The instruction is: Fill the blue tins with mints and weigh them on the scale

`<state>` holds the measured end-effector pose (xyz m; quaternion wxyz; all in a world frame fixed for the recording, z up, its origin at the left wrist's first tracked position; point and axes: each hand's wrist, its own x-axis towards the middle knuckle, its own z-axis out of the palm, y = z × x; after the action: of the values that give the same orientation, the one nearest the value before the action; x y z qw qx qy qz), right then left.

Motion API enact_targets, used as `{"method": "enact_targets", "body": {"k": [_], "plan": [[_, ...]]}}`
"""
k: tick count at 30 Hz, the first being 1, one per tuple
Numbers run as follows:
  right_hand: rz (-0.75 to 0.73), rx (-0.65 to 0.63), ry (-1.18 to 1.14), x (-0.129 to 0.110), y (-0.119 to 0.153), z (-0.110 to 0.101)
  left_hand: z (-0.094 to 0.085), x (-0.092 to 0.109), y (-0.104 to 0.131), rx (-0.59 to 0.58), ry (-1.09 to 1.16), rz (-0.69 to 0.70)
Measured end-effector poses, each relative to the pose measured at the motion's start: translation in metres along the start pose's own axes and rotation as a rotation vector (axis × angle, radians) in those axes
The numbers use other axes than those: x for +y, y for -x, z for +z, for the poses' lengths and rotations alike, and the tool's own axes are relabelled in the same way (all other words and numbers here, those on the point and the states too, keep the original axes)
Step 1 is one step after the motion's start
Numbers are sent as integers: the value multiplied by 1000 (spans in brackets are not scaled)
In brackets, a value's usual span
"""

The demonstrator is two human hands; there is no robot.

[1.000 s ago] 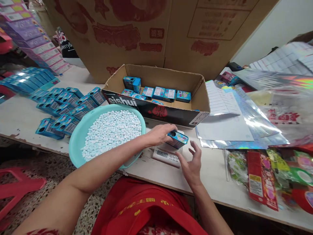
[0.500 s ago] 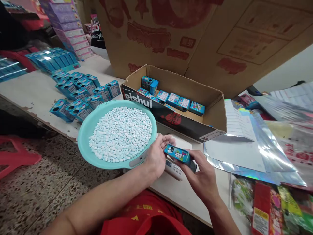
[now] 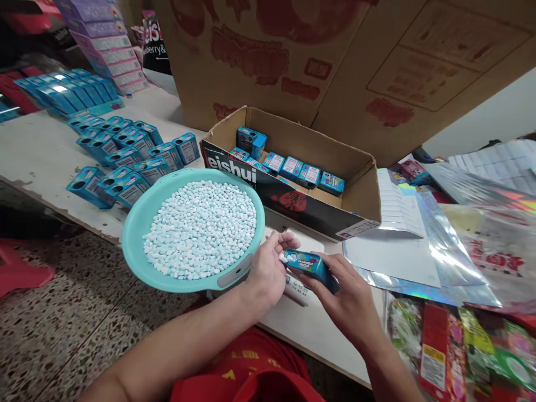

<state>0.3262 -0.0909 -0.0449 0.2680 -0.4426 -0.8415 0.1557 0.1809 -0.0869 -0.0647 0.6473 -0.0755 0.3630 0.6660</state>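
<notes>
My right hand (image 3: 341, 287) grips a small blue candy box (image 3: 312, 267) lying tilted on its side, its round opening facing my left hand. A few white candies (image 3: 287, 257) sit at that opening, some outside it against my left palm. My left hand (image 3: 270, 268) is cupped around these candies, its fingers curled; the inside of the palm is partly hidden. To the left, a turquoise basin (image 3: 136, 245) holds a wide heap of white and pale blue candies (image 3: 203, 229). Below the hands lies a white device with buttons (image 3: 298, 290), mostly covered.
Behind stands an open cardboard carton (image 3: 355, 218) with several blue boxes inside. More blue boxes with round holes (image 3: 125, 181) stand on the table to the left. Paper and shiny sheets (image 3: 389, 257) lie right, with plastic-wrapped packets (image 3: 435, 352) in front.
Candies now show outside the box's opening, next to my left palm; earlier they lay within the hole. Both hands keep nearly the same pose. The whole view has shifted slightly.
</notes>
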Motion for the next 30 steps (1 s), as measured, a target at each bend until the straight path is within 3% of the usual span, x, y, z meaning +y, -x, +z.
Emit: {"method": "enact_targets", "body": {"k": [2,4,9,12,21,26,30], "plan": [[30,-26,-40,4,0,2,0,-2,-2,68,-13,-41],[57,-29,-80,8,1,5,-2,-5,-5,64,-18,-47],[115,39,-129,10,6,2,-8,-8,-2,-137,-109,10],[124,65,-122,7,8,-2,-7,-10,4,-194,-235,5],[145,83,-82,2,19,1,-6,-16,0,-136,-119,60],[174,147,-111,1,24,0,-1,-10,0,-50,-49,-22],[220,218,-131,4,29,0,2,3,2,-138,-98,8]]}}
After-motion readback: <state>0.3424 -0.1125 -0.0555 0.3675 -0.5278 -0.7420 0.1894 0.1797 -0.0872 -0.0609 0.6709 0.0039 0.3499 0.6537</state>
